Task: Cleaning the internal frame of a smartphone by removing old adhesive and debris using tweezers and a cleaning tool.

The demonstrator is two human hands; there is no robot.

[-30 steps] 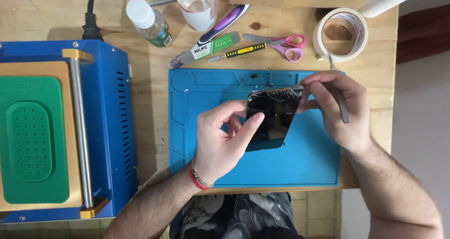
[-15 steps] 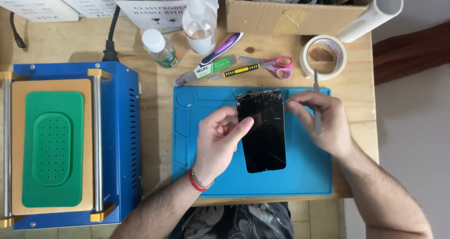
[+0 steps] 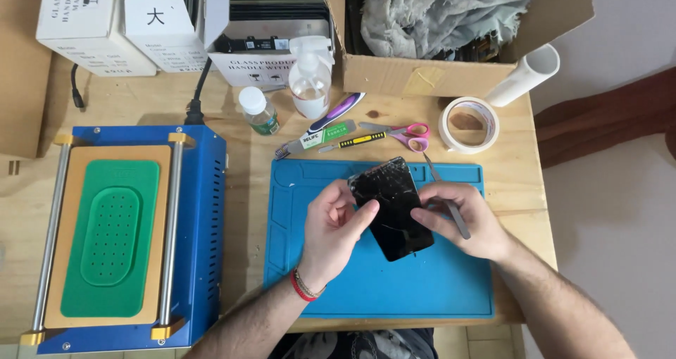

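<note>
A blue machine point(image 3: 127, 239) sits at the desk's point(image 3: 246, 148) left. Over the blue mat point(image 3: 380, 288), the left hand point(image 3: 334, 229) pinches the cracked black phone point(image 3: 393, 208) between both hands; the right hand point(image 3: 461, 218) grips its other edge plus tweezers point(image 3: 445, 197).

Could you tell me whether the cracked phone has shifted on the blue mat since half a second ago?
Yes. The cracked phone now tilts, its top end swung left against the blue mat, held by the left hand and right hand.

The left hand point(image 3: 336, 227) is covering part of the cracked phone point(image 3: 394, 208) (its left edge), and the boxes point(image 3: 91, 24) are running off the top.
</note>
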